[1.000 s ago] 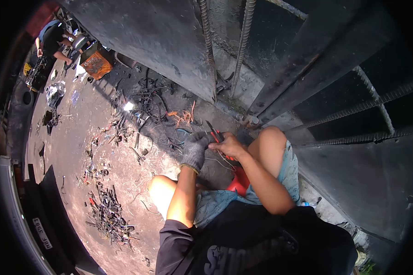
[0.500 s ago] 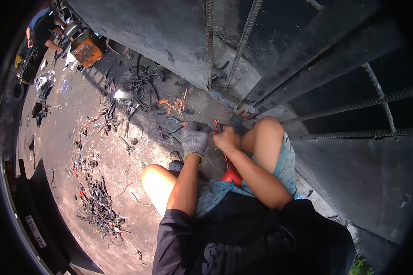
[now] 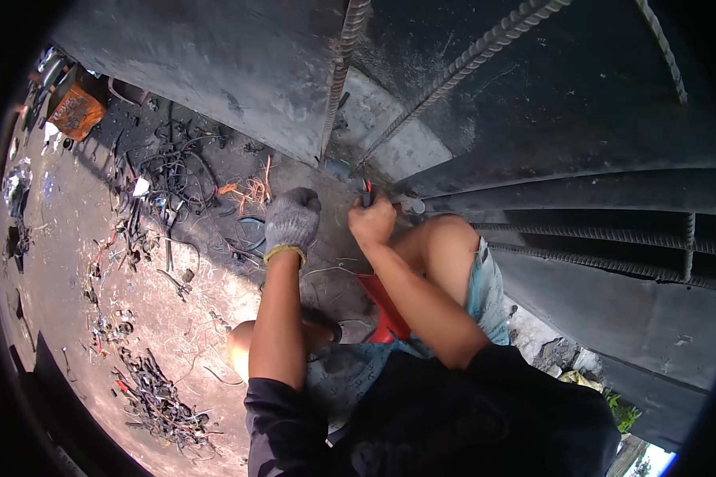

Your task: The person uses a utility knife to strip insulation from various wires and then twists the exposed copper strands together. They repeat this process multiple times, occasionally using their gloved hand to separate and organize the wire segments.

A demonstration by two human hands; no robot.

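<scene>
My left hand (image 3: 293, 219) wears a grey knitted glove and is closed in a fist; whatever it grips is too small or hidden to name. To its right, my bare right hand (image 3: 372, 220) is wrapped round a small dark tool with red parts (image 3: 367, 193), its tip pointing up and away. The two hands are apart. Orange and copper-coloured wires (image 3: 251, 191) lie on the ground just beyond the gloved hand. A red object (image 3: 385, 308) rests between my legs, below the right hand.
Black cables (image 3: 175, 171) lie tangled at the left, with a pile of dark scraps (image 3: 163, 397) nearer me. An orange-brown container (image 3: 77, 111) stands at the far left. Dark metal panels (image 3: 215, 63) and ribbed bars (image 3: 461, 63) rise ahead and right.
The view has shifted and turned right. My hands have moved further apart, and the red object between my legs shows more. The person at the far left has mostly left the view.
</scene>
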